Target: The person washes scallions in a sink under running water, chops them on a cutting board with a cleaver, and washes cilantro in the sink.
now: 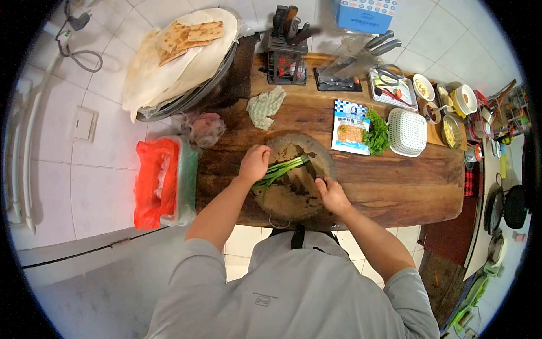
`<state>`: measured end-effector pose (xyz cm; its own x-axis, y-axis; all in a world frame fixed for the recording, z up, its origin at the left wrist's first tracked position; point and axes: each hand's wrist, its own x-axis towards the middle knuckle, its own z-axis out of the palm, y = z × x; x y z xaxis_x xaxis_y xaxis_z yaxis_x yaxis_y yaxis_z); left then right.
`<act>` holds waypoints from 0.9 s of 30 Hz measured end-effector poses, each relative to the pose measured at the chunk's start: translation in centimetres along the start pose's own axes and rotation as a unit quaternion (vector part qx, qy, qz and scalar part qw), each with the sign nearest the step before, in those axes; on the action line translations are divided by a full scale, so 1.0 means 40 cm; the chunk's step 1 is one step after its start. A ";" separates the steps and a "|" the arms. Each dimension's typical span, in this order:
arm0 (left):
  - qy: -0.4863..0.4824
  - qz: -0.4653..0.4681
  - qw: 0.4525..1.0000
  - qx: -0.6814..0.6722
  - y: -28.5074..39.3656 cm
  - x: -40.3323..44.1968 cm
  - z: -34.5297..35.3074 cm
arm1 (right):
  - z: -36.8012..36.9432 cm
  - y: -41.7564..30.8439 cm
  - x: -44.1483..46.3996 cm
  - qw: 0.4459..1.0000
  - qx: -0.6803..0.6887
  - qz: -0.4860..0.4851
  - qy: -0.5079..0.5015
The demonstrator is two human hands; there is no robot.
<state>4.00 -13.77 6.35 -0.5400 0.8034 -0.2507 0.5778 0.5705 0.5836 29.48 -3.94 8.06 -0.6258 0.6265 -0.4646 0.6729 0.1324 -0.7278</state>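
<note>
A bunch of green onions (280, 170) lies across a round wooden chopping board (288, 204), whose surface has dark wet patches. My left hand (256, 163) is closed on the bunch at the board's left side, its fingers curled. In my right hand (334, 196) is the handle of a dark-bladed knife (310, 167). The blade points away from me and meets the right end of the onions. Part of the bunch is hidden under my left hand.
A crumpled cloth (266, 107) lies beyond the board. To the right are a food packet (351, 127), leafy herbs (376, 133) and a white basket (407, 132). Knife blocks (287, 59) stand at the back. A red-bagged bin (156, 183) and flatbreads (189, 42) are left.
</note>
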 end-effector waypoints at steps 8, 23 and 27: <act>-0.036 -0.031 0.998 -0.048 -0.048 0.018 -0.031 | 0.007 0.018 0.013 1.000 0.006 0.015 -0.013; -0.038 0.123 0.986 0.107 0.096 -0.042 0.109 | -0.012 -0.040 -0.015 1.000 -0.020 0.012 0.004; -0.018 0.135 0.986 0.097 0.087 -0.026 0.150 | -0.006 -0.032 -0.003 0.998 -0.020 0.046 -0.025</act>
<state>10.24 -11.58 4.01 -0.3296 0.9343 -0.1360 0.8056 0.3534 0.4755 28.81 -4.01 9.17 -0.5781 0.5991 -0.5539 0.7436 0.1075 -0.6599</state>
